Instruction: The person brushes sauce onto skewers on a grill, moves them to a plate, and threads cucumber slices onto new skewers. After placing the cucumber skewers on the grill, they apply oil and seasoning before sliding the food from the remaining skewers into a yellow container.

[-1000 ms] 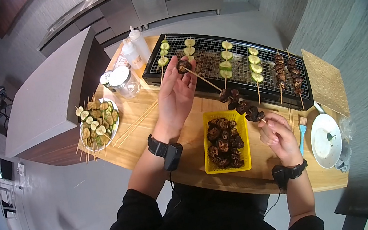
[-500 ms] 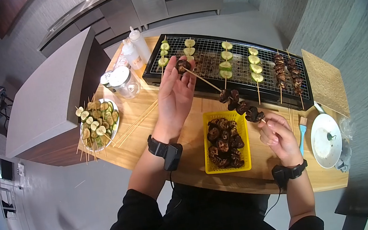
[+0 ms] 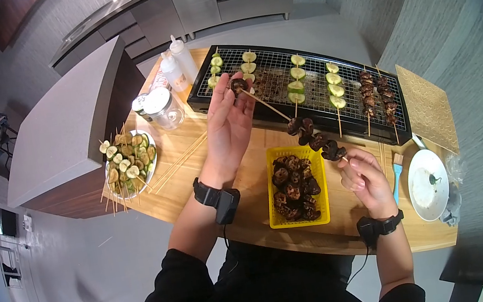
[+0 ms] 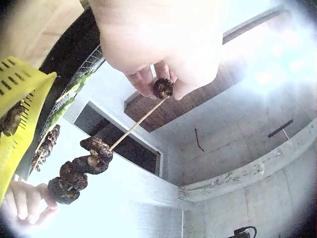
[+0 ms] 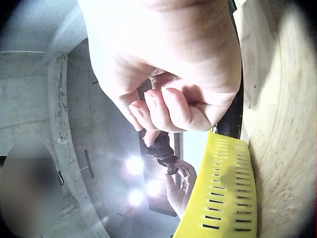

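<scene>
My left hand pinches a dark browned mushroom between thumb and fingers, at the upper left end of a wooden skewer. Several more dark mushroom pieces are threaded close together on the skewer's other half, with bare stick between them and the pinched one. At that lower end, my right hand grips the stick with thumb and curled fingers, right beside the last piece. The skewer slants in the air above the table. Below it stands a yellow slotted basket of loose dark mushrooms.
Behind the hands, a black grill bears cucumber skewers and dark skewers. To the left are a plate of skewers, a glass jar, squeeze bottles and bare sticks. A blue brush and white pan lie right.
My left hand and the pinched mushroom have shifted very slightly left. The right hand and the threaded mushrooms look nearly still.
</scene>
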Demonstrator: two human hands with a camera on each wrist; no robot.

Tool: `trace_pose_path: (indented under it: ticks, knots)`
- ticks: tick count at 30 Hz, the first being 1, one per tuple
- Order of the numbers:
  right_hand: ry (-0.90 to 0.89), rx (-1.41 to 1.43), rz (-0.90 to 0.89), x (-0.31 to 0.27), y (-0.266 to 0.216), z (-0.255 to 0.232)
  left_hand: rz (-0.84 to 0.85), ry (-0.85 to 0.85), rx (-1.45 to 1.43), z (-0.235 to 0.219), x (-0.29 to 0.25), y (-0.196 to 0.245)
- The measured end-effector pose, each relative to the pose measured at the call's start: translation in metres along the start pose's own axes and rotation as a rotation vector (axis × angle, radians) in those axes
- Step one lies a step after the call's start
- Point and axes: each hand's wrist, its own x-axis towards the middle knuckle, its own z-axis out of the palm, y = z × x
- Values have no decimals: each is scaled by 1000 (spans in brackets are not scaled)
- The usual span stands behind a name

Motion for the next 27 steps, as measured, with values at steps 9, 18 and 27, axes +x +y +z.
trace_pose_path:
  ticks: [9,18,27]
  knots:
    - [-8,8,-1,0,1,-2,21,12,18,0,0,-1]
    - [-6,8,-2,0,1,-1,11,5,55,-3,0,0]
    - [-9,14,-5,1,1,-1,-21,2,24,-4,0,2]
